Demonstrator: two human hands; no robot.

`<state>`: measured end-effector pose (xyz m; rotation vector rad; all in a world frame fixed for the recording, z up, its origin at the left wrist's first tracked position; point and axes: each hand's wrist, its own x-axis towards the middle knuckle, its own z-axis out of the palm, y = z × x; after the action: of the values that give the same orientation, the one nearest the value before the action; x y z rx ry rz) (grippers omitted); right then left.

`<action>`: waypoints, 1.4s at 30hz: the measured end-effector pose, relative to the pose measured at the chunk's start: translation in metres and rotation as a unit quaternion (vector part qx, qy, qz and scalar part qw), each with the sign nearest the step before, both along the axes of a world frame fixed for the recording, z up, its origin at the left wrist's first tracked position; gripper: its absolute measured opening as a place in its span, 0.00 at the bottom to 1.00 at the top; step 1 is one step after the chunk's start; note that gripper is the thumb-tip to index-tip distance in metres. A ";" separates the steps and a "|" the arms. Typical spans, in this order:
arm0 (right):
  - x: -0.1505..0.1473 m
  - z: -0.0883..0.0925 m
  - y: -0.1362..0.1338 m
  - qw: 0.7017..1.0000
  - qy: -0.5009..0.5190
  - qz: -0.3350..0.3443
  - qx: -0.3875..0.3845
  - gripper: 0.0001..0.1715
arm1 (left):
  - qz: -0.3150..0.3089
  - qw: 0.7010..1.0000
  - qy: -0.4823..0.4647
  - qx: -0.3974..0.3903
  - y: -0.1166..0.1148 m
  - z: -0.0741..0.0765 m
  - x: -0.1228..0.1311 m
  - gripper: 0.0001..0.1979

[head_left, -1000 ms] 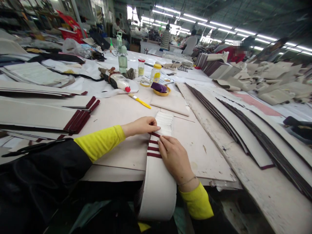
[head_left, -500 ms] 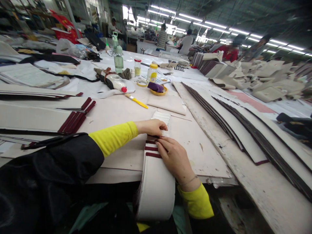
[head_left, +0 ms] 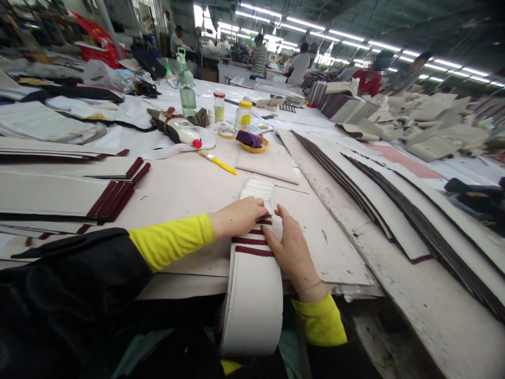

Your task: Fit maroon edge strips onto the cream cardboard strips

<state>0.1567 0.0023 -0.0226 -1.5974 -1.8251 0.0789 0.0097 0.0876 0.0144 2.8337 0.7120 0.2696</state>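
A fanned stack of off-white strips [head_left: 252, 295] with dark red bound ends hangs over the table's near edge, curving down toward my lap. My left hand [head_left: 240, 217] lies across the top of the stack, its fingers bent and closed at the edge of a strip; the fingertips' exact grip is partly hidden. At the stack's right side is my right hand [head_left: 292, 246], thumb and fingers apart, the thumb by the dark red bands. Just beyond my hands, more overlapping pale strip ends [head_left: 258, 190] lie on the board.
To the left are piled strips with dark red ends [head_left: 112, 200]. Long dark-edged panels [head_left: 379, 210] lie on the right. Farther back stand a yellow-handled brush [head_left: 219, 163], a yellow-lidded jar [head_left: 243, 117], a purple cloth [head_left: 249, 139] in a yellow dish and a green bottle [head_left: 188, 97]. Other people work behind.
My right hand has opened and drawn back slightly to the right, away from my left fingers. My left hand has come a little nearer, and another dark red band shows.
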 end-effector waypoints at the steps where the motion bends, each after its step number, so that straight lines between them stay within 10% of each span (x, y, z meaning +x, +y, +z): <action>1: 0.000 0.000 0.001 1.000 0.004 0.006 -0.004 0.32 | -0.003 1.000 0.004 0.012 -0.001 -0.001 -0.001 0.14; 13: -0.002 0.008 0.004 0.997 -0.059 0.023 -0.045 0.27 | -0.025 0.996 0.017 0.080 -0.007 -0.008 -0.003 0.14; 28: -0.012 0.029 0.016 0.975 -0.190 0.063 -0.095 0.19 | 0.015 0.991 -0.101 -0.083 0.011 -0.013 -0.044 0.12; 42: -0.019 0.026 0.024 0.968 -0.209 0.116 -0.082 0.15 | 0.009 0.998 -0.047 0.031 0.004 -0.020 -0.047 0.16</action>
<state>0.1375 0.0259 0.0039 -1.5915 -2.3837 -0.0034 -0.0371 0.0918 -0.0057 2.8519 0.7224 0.4325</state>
